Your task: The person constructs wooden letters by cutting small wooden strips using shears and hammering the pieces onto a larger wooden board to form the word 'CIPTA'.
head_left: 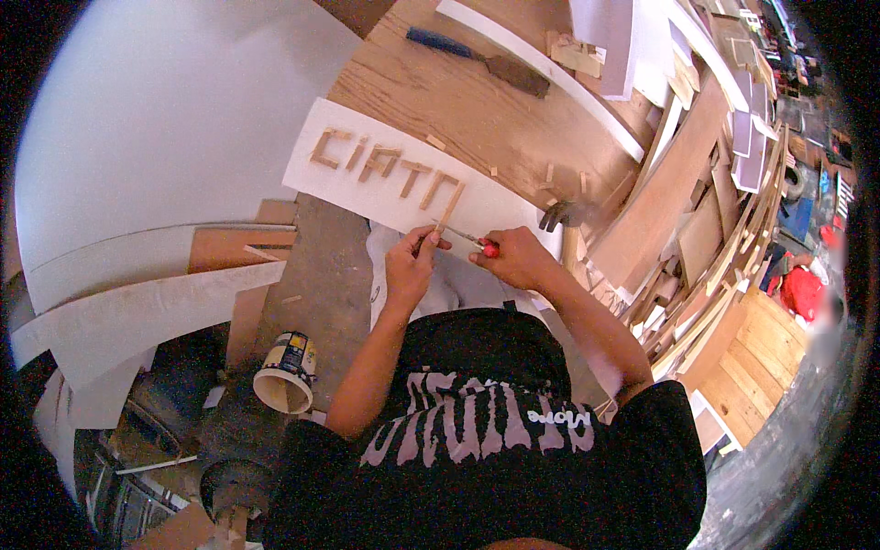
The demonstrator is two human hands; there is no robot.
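Observation:
A long white board (316,179) lies across the wooden bench in front of me, with letter shapes built from small wooden strips (417,179) on it. At the right end of the row, a longer wooden strip (452,203) reaches to the board's near edge. My left hand (412,266) is closed, its thumb and fingers pinching at that strip's lower end. From the right, my right hand (515,259) grips the red handle of a screwdriver (492,248). The screwdriver's metal shaft points left, its tip close to my left fingertips and the strip. Exactly where the tip touches is too small to tell.
A hammer (559,215) and small wood bits lie beyond the board. A blue-handled saw (477,60) rests farther back on the bench (385,78). Offcuts and planks (660,192) crowd the right. A large white panel (174,110) stands left; a bucket (284,376) is below.

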